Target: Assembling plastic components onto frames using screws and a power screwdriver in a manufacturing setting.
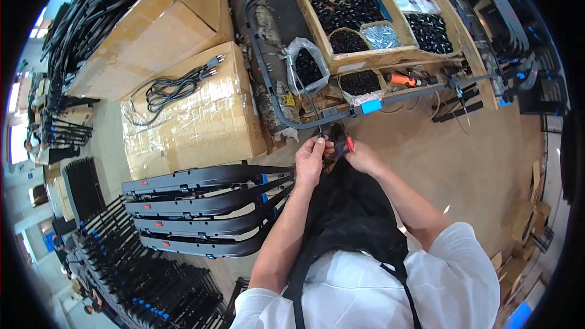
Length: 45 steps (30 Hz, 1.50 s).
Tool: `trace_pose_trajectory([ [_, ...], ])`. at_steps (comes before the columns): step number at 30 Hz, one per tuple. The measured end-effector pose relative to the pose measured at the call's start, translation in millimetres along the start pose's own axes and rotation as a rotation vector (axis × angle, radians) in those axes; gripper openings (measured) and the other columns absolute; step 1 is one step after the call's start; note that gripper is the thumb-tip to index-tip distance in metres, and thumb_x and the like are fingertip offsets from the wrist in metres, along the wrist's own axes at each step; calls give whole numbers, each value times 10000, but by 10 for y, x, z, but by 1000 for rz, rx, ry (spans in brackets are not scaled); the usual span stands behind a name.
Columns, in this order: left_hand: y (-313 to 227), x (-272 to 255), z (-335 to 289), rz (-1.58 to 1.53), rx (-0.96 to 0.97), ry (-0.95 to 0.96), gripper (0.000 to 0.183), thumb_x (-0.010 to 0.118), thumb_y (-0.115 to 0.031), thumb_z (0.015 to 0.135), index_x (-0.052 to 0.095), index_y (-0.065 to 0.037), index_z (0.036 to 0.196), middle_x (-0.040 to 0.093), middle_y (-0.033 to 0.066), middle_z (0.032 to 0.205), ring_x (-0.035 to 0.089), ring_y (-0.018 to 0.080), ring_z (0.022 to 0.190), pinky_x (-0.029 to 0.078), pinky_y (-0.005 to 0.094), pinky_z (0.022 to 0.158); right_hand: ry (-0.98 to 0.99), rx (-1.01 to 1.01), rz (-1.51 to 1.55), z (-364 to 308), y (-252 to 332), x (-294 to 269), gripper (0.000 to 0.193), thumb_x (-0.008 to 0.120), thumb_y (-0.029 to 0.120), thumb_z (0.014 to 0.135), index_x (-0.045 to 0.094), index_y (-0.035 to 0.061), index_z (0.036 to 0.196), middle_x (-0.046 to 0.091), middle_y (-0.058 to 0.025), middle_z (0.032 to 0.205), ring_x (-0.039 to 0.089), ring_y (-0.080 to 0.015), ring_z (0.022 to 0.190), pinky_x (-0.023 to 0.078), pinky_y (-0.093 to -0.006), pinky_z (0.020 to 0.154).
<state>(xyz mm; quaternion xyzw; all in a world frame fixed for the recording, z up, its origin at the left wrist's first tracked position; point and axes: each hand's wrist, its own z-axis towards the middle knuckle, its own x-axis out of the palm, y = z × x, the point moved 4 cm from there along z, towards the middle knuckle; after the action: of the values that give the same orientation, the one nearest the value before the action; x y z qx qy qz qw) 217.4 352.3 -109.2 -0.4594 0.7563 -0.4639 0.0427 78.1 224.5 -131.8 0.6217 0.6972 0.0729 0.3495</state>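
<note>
My left hand (314, 157) is closed, thumb against fingers, on a thin black cable (315, 109) that runs up past the near bar of a frame. Close to its right, my right hand (364, 157) is wrapped round a red-handled tool (350, 144); its working end is hidden, so I cannot tell its exact kind. Both hands are just on my side of the large black rounded frame (268, 76), which lies over the bench. Blue clips (370, 106) sit on its bars. Below my hands hangs my black apron (353, 207).
A wooden divided box (365, 60) holds many small black parts and silver screws. Nearby are a plastic bag (308, 67) of black parts and an orange-and-black tool (401, 79). Left stands a taped carton (195, 128) with a coiled power cord (173, 90), above stacked black frames (195, 207).
</note>
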Motion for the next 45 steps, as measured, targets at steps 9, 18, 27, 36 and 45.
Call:
trace_pose_trajectory([
  [9, -88, 70, -16, 161, -12, -34, 261, 574, -204, 1100, 678, 22, 1177, 744, 91, 991, 691, 169, 848, 554, 318, 780, -213, -76, -100, -838, 478, -52, 739, 547, 92, 922, 302, 53, 1619, 545, -307, 1435, 579, -457, 1300, 488, -522, 1073],
  [18, -173, 162, -42, 461, 41, -124, 265, 550, -208, 1113, 698, 11, 1084, 701, 18, 896, 601, 102, 777, 496, 285, 748, -160, -197, -191, -899, 604, -120, 910, 584, 84, 866, 178, 86, 1680, 544, -315, 1329, 590, -496, 1191, 486, -545, 1053],
  [27, -168, 97, -22, 536, 226, -181, 310, 504, -226, 1133, 675, 21, 1057, 690, 26, 909, 601, 108, 815, 520, 303, 785, -70, -240, -23, -978, 673, -300, 1041, 724, 226, 821, 161, 117, 1689, 555, -367, 1249, 612, -525, 1151, 508, -554, 1016],
  [36, -1399, 382, -8, 1583, 702, -412, 387, 602, -370, 1005, 792, -33, 1001, 776, 157, 975, 681, 345, 1055, 492, 473, 943, -429, -377, -233, -1116, 674, -217, 932, 725, 124, 821, 317, 225, 1654, 576, -285, 1098, 687, -467, 903, 594, -533, 795],
  [45, -1231, 443, 590, 1695, 691, 126, 414, 521, -426, 1044, 693, -59, 959, 739, 257, 962, 700, 486, 906, 514, 574, 847, -760, -265, -309, -1193, 895, 220, 799, 689, 113, 860, 424, 235, 1604, 548, -229, 1084, 675, -412, 870, 606, -479, 688],
])
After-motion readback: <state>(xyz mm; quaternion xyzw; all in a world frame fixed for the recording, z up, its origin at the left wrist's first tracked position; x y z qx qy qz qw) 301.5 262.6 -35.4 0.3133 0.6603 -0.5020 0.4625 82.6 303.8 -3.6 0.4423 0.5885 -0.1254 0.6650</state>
